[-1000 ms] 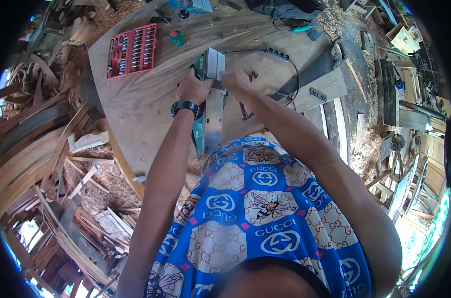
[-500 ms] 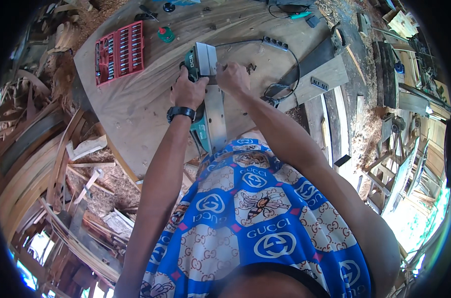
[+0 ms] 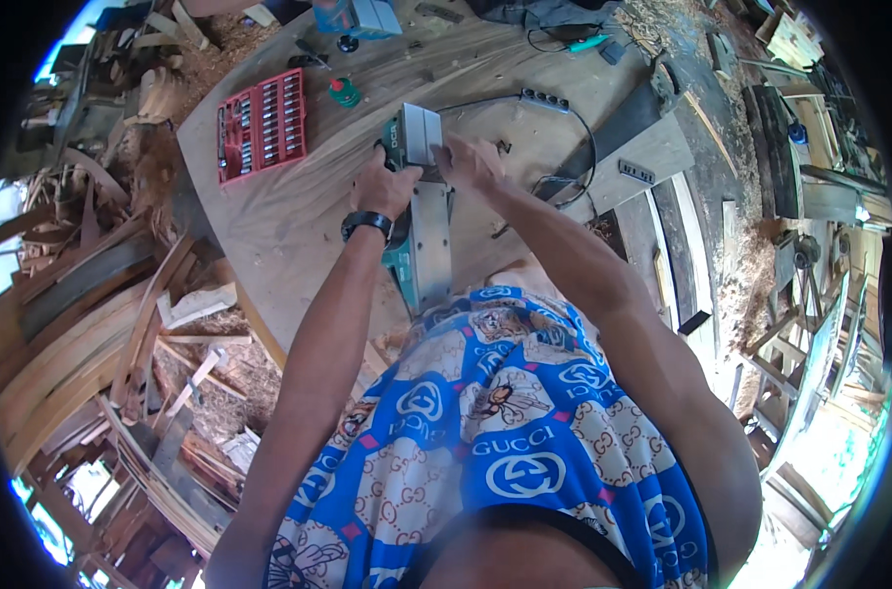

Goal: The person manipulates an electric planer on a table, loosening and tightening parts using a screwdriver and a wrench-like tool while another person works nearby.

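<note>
A green electric planer (image 3: 429, 245) lies sole-up on the wooden tabletop, its long metal sole facing me and its near end close to my shirt. My left hand (image 3: 384, 187), with a black watch at the wrist, is closed around its left side near the front. At the right edge of the sole, by the gap between the two plates, my right hand (image 3: 472, 165) has its fingers drawn together. Whatever those fingers pinch is too small or hidden to make out.
A red socket set (image 3: 262, 126) lies open at the left, beside a green bottle (image 3: 344, 92). Another blue power tool (image 3: 358, 18) stands at the far edge. A corded power strip (image 3: 544, 99) lies beyond my right hand. Wood offcuts (image 3: 83, 285) crowd the left side.
The view has shifted, so the table sits slightly lower and further right, showing more of the blue tool at the far edge. Both hands stay at the planer, the right fingers slightly repositioned.
</note>
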Demonstrator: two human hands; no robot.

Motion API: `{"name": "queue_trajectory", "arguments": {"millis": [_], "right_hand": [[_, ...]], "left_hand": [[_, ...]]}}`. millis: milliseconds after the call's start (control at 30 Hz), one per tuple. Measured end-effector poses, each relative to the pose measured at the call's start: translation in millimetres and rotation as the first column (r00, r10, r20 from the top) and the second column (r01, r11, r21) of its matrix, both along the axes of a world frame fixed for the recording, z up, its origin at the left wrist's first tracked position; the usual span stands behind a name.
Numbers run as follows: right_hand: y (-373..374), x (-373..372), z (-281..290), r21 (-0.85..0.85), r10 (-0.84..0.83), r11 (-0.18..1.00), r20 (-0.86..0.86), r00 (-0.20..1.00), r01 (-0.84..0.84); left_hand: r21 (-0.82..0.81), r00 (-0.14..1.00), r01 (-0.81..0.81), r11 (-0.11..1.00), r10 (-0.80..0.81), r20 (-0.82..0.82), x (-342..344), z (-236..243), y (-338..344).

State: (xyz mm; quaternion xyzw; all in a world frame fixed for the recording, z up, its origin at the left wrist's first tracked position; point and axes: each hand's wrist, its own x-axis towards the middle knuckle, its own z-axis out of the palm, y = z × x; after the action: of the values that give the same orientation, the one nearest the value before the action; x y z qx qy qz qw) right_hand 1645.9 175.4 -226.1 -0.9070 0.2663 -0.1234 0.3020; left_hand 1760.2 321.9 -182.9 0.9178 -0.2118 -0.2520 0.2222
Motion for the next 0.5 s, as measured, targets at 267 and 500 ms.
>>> {"name": "queue_trajectory", "arguments": {"millis": [267, 500], "right_hand": [[-16.5, -39.8, 6.5, -0.015, 0.368, 0.929, 0.173, 0.914, -0.371], [-7.8, -16.9, 43.1, 0.396, 0.058, 0.918, -0.150, 0.987, 0.007]], "left_hand": [[-0.090, 0.992, -0.059, 0.994, 0.048, -0.114, 5.0, -15.1, 0.9], [-0.086, 0.991, -0.090, 0.992, 0.081, -0.108, 6.2, -15.5, 1.3]]}}
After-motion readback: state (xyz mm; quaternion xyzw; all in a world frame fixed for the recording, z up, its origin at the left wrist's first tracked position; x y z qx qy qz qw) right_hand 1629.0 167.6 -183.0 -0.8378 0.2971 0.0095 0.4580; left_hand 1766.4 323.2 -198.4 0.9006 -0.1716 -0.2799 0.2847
